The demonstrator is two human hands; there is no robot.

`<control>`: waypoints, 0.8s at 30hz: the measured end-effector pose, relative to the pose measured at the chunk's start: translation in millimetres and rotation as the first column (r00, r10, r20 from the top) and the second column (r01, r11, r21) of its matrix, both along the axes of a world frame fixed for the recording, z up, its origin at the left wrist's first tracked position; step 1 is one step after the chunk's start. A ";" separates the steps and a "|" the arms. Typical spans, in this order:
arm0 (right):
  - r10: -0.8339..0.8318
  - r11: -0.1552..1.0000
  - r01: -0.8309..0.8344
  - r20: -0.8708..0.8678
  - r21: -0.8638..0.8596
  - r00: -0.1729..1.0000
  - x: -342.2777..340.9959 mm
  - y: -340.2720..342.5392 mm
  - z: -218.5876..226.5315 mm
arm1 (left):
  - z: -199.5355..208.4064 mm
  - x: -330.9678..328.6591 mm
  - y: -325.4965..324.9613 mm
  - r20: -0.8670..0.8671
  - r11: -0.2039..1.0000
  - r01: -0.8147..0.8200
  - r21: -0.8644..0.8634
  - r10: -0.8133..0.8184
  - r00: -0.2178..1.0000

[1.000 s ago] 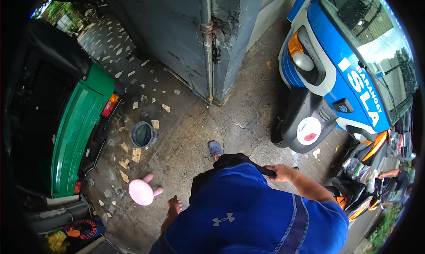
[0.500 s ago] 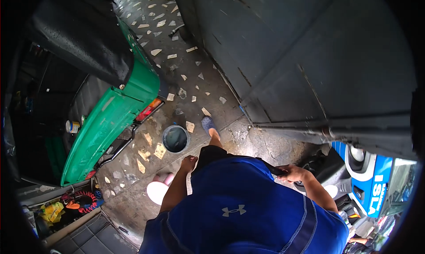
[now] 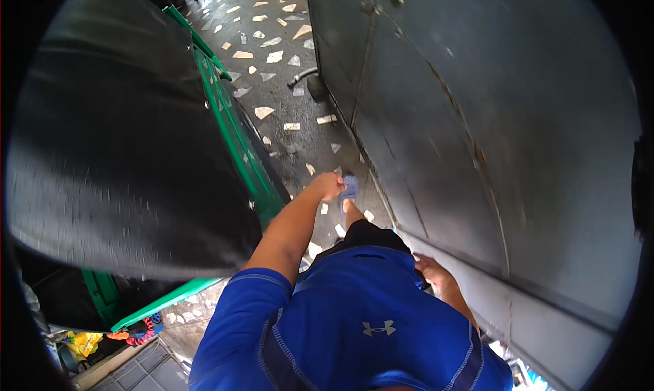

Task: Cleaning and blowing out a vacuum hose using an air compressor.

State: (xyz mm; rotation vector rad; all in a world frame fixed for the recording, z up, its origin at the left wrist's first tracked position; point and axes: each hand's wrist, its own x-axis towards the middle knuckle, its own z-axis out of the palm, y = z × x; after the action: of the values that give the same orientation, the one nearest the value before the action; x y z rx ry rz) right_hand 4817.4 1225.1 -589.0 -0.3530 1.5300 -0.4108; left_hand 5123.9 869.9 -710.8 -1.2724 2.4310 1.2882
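Observation:
My left hand (image 3: 328, 185) swings forward above my blue clog (image 3: 349, 186), its fingers curled closed with nothing showing in them. Beside my hip, my right hand (image 3: 434, 272) is lowered, fingers bent around something dark that is mostly hidden by the hand and my shirt; its kind I cannot make out. The green vehicle (image 3: 225, 122) with its black cover (image 3: 122, 132) stands to the left of my left arm. On the other side, a large dark grey metal panel (image 3: 436, 125) rises close to my right hand.
A dark floor set with pale stone pieces (image 3: 291, 127) runs ahead between vehicle and panel. By the panel's foot lies a short hose or pipe end (image 3: 303, 75). A yellow bag (image 3: 83, 345) and red coiled cord (image 3: 142, 333) lie at lower left.
I have stepped forward between the green vehicle and the panel. My left hand has swung up and ahead; my right hand stays by my hip. The bucket and pink-and-white item have left sight.

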 end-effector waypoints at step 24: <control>-0.583 0.812 0.566 0.199 0.141 0.788 78.7 -687.5 -124.3 | -25.2 148.3 -656.1 0.410 0.960 -0.201 0.193 0.108 0.906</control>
State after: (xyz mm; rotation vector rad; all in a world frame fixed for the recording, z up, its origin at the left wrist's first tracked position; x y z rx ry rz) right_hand 4896.1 537.6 -713.3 0.2376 1.3919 -0.8439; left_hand 5272.1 213.8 -736.0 -1.5113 1.8776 1.1665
